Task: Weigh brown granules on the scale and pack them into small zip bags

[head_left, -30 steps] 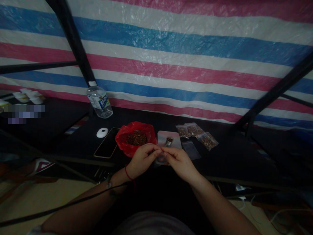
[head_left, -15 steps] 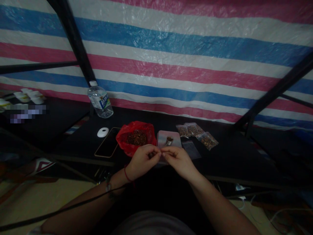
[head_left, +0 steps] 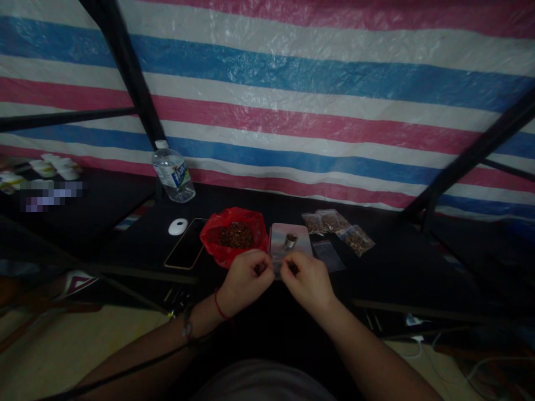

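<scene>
My left hand (head_left: 249,279) and my right hand (head_left: 308,279) are held close together at the table's near edge, a narrow gap between them. Both have curled fingers, with thumb pressed to forefinger; what they pinch is too dim and small to make out. Just beyond them lies a flat, pale pink and blue case (head_left: 300,229), bearing a small metal cup (head_left: 290,241) with brown bits in it. Beside my left hand stands an open red plastic bag (head_left: 209,238) holding brown dried pieces (head_left: 236,235). An empty clear zip bag (head_left: 329,256) lies right of the case.
Several filled clear zip bags (head_left: 356,240) lie at the back right. Left of the red bag are a phone (head_left: 184,248), a white oval object (head_left: 178,226) and a clear plastic bottle (head_left: 174,175). Black metal posts (head_left: 134,72) and striped sheeting (head_left: 292,117) bound the table.
My hands have drawn slightly apart, from fingertips meeting to a small gap, and their fingers are curled more tightly. The things on the table lie as before; the view has shifted slightly.
</scene>
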`<action>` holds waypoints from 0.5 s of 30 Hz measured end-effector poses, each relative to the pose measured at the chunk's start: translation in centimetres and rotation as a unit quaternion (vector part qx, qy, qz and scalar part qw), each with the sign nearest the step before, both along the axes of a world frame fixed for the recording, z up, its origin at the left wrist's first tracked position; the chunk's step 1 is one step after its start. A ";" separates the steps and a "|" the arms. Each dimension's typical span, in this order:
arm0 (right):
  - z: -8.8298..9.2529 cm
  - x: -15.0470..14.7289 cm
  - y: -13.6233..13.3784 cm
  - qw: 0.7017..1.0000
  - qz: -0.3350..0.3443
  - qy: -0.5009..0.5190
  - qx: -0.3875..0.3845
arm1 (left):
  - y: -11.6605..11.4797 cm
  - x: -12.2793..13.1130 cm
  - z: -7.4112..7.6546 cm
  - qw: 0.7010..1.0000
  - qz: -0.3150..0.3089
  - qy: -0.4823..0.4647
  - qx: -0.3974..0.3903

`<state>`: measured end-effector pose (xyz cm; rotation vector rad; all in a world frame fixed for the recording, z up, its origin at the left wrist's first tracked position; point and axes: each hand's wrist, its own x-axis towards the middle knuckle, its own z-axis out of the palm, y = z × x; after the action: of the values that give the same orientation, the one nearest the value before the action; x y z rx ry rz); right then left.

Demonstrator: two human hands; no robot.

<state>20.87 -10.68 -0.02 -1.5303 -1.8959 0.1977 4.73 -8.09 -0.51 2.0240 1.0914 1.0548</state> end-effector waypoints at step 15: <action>0.5 0.5 -0.5 0.985 0.170 -0.007 0.015 | -0.7 -0.8 1.1 0.998 -0.061 0.001 0.003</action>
<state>21.38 -11.13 0.48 -1.1818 -2.1519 0.3074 3.95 -8.77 0.63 2.0679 0.9535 0.9946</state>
